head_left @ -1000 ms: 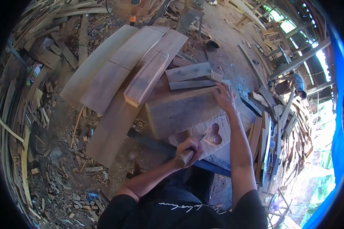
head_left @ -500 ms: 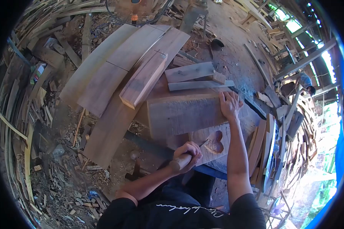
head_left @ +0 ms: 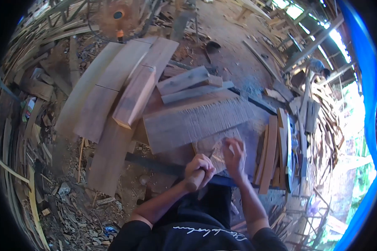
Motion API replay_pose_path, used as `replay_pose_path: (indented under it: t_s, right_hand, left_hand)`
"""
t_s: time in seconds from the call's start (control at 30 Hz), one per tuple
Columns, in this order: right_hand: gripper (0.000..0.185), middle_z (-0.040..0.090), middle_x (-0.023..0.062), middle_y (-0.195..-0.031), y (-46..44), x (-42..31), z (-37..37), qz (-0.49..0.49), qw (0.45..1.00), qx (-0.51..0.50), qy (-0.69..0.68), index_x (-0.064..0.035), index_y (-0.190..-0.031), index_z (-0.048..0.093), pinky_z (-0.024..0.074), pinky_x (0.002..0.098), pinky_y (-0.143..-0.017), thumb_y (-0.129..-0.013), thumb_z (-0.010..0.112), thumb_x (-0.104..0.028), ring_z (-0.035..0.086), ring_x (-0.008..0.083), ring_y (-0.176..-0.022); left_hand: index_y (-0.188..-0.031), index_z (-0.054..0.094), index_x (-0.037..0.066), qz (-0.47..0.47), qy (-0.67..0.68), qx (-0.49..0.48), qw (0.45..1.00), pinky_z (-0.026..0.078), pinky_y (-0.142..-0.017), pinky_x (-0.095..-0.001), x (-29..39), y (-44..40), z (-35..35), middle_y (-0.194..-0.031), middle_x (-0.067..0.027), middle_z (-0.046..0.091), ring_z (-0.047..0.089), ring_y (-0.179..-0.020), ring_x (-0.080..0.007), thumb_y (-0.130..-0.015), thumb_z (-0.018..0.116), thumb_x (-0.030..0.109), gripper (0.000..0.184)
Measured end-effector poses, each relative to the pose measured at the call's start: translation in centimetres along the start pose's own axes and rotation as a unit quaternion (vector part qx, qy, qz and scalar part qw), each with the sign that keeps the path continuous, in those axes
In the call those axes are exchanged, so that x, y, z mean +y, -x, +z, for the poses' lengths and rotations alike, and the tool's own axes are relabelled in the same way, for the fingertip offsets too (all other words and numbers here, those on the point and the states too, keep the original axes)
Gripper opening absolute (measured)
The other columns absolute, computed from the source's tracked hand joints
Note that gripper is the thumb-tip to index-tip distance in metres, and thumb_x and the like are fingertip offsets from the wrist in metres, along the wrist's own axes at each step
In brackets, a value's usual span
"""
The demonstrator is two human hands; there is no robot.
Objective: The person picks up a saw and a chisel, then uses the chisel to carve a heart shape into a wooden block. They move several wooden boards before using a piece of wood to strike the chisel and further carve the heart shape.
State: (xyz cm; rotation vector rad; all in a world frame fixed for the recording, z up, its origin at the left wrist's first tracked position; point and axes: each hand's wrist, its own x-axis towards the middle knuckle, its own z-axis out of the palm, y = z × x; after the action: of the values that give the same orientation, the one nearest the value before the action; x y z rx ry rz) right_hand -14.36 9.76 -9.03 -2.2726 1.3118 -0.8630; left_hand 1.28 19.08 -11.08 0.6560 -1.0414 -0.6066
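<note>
My left hand (head_left: 200, 165) is closed around the thick wooden handle (head_left: 193, 183) of a carving tool that looks like a chisel or gouge. Its blade is hard to make out but points toward a small wooden board (head_left: 204, 145) with a carved hollow. My right hand (head_left: 235, 158) hovers over the right part of that board, fingers loosely bent and apart, with nothing visible in them. It hides most of the hollow. A large rough-sawn wooden block (head_left: 197, 122) lies just beyond the board, touched by neither hand.
Long planks (head_left: 98, 106) and a thick squared beam (head_left: 134, 98) lie to the left. Short offcuts (head_left: 184, 80) sit behind the block. Upright slats (head_left: 269, 152) stand at the right. Wood scraps cover the ground, and a person (head_left: 318, 67) is far off at right.
My right hand has let go of the block's right end and come down and left over the carved board. My left hand keeps the tool. The view has shifted.
</note>
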Motion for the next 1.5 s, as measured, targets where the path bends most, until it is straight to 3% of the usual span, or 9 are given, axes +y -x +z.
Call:
replay_pose_path:
  t_s: [0.17, 0.33, 0.53, 0.7, 1.0, 1.17, 1.33, 1.4, 1.5]
  right_hand:
    - [0.044, 0.048, 0.0153, -0.129, 10.5, -5.6, 0.8, -0.05, 0.994, -0.03, 0.096, -0.0124, -0.121, 0.061, 0.0356, 0.0479, -0.1, -0.078, 0.072, -0.013, 0.046, 0.0357, -0.119]
    - [0.06, 0.045, 0.0104, -0.136, 11.7, -2.3, 4.1, -0.114, 0.971, -0.043, 0.205, -0.0311, -0.135, 0.054, 0.0341, 0.0479, -0.101, -0.079, 0.066, -0.015, 0.043, 0.0321, -0.123]
    - [0.059, 0.046, 0.0081, -0.136, 11.4, -1.7, 3.1, -0.143, 0.972, -0.051, 0.182, -0.0328, -0.136, 0.053, 0.0368, 0.0482, -0.097, -0.081, 0.063, -0.016, 0.047, 0.0278, -0.12]
    - [0.054, 0.049, 0.0036, -0.129, 10.2, -1.2, 1.8, -0.184, 0.971, -0.067, 0.136, -0.0294, -0.133, 0.057, 0.0423, 0.0383, -0.092, -0.08, 0.068, -0.024, 0.05, 0.0253, -0.114]
    - [0.047, 0.05, 0.0007, -0.108, 9.8, 0.2, 1.5, -0.205, 0.968, -0.031, 0.141, -0.0325, -0.125, 0.063, 0.043, 0.0354, -0.084, -0.077, 0.066, -0.029, 0.049, 0.0217, -0.101]
    - [0.022, 0.051, 0.0032, -0.106, 9.9, 0.7, 2.4, -0.2, 0.972, -0.019, 0.123, -0.015, -0.091, 0.069, 0.0441, 0.036, -0.082, -0.072, 0.066, -0.025, 0.05, 0.0231, -0.102]
    - [0.015, 0.052, 0.0084, -0.105, 13.9, -4.4, 3.1, -0.246, 0.967, 0.066, 0.013, -0.0125, -0.088, 0.066, 0.0457, 0.0395, -0.077, -0.073, 0.062, -0.015, 0.051, 0.0245, -0.101]
    - [0.019, 0.053, 0.0089, -0.106, 16.5, -5.2, 4.4, -0.227, 0.965, -0.125, 0.037, -0.0126, -0.092, 0.066, 0.0461, 0.0387, -0.076, -0.074, 0.061, -0.015, 0.052, 0.0251, -0.102]
    - [0.019, 0.054, 0.0094, -0.107, 18.7, -4.4, 6.6, -0.209, 0.956, -0.177, 0.11, -0.0118, -0.095, 0.064, 0.0456, 0.0413, -0.077, -0.077, 0.06, -0.016, 0.053, 0.0259, -0.102]
  left_hand:
    - [-0.087, 0.044, 0.008, -0.047, 0.031, -0.029, 0.998, 0.047, -0.068, -0.0279, -0.4, -1.3, -0.7, -0.083, -0.0062, 0.054, 0.056, -0.074, -0.0135, -0.083, 0.064, -0.007, 0.025]
    - [-0.089, 0.039, 0.009, -0.143, 0.018, 0.077, 0.987, 0.046, -0.068, -0.0284, -1.4, -2.1, -0.8, -0.08, -0.0057, 0.053, 0.053, -0.073, -0.0131, -0.091, 0.058, -0.002, 0.022]
    - [-0.092, 0.046, 0.008, -0.182, -0.06, 0.063, 0.979, 0.048, -0.074, -0.0277, 0.5, -3.6, 1.6, -0.085, -0.0043, 0.057, 0.056, -0.08, -0.0107, -0.09, 0.065, 0.003, 0.02]
    - [-0.088, 0.052, 0.008, -0.191, -0.085, 0.024, 0.978, 0.047, -0.067, -0.0253, 2.0, -4.8, 3.8, -0.082, -0.0003, 0.054, 0.054, -0.076, -0.008, -0.087, 0.071, 0.01, 0.019]
    - [-0.087, 0.052, 0.007, -0.098, -0.207, -0.032, 0.973, 0.046, -0.069, -0.0281, 1.0, -4.0, 6.6, -0.08, 0.0005, 0.052, 0.053, -0.074, -0.0104, -0.086, 0.072, 0.013, 0.021]
    - [-0.083, 0.052, 0.007, -0.065, -0.301, -0.172, 0.936, 0.043, -0.069, -0.0253, 1.3, -3.0, 7.8, -0.079, 0.0016, 0.05, 0.049, -0.074, -0.0078, -0.087, 0.071, 0.009, 0.02]
    - [-0.078, 0.05, 0.007, -0.015, -0.291, -0.247, 0.924, 0.043, -0.066, -0.029, 2.0, -1.9, 8.3, -0.073, -0.0014, 0.05, 0.05, -0.07, -0.0104, -0.084, 0.072, 0.01, 0.023]
    - [-0.078, 0.05, 0.007, -0.036, -0.285, -0.22, 0.932, 0.043, -0.066, -0.0286, 1.2, -1.8, 7.9, -0.073, -0.0008, 0.05, 0.049, -0.07, -0.0104, -0.085, 0.072, 0.01, 0.023]
    - [-0.079, 0.049, 0.008, -0.036, -0.271, -0.197, 0.941, 0.042, -0.067, -0.0266, 0.9, -2.0, 7.3, -0.075, 0.0013, 0.05, 0.047, -0.071, -0.0091, -0.085, 0.071, 0.007, 0.022]
